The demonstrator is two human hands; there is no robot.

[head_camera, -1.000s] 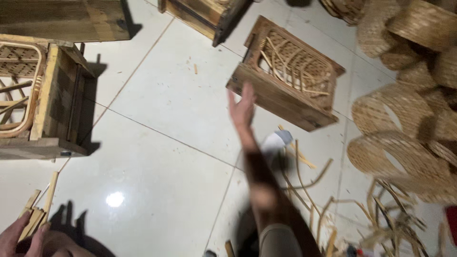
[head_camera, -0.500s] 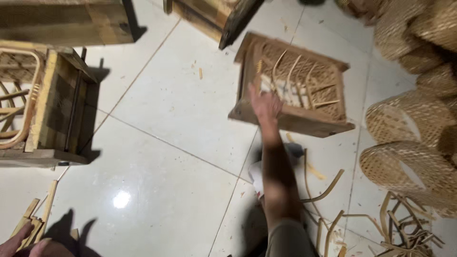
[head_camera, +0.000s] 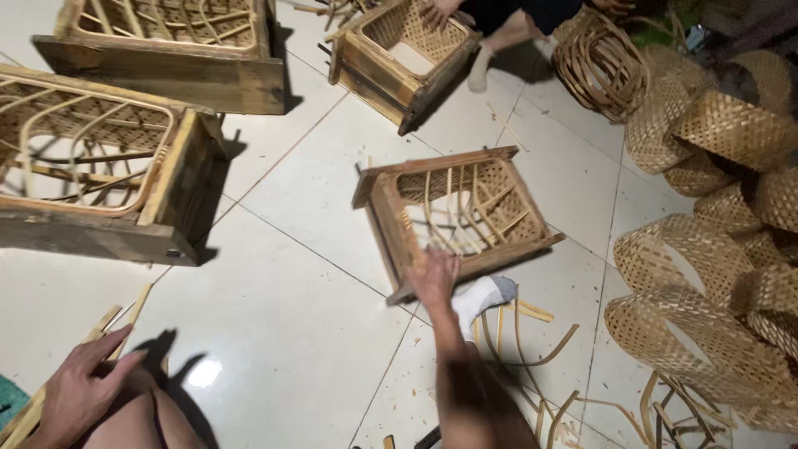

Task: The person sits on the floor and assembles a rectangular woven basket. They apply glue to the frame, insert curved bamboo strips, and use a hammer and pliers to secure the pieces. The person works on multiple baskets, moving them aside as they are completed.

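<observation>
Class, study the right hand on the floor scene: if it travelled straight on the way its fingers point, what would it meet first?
The right hand already rests on the near edge of the wooden frame; straight on, it would probably meet the cane strips woven inside it.

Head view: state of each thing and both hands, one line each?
Right hand: gripping the near edge of the middle frame.
Middle frame: on the floor, tilted, weave partly done.
Left hand: open, resting on sticks.
Left frame: on the floor, cane loops inside.
Sock: on the foot, beside the middle frame.
Baskets: piled at right.
</observation>
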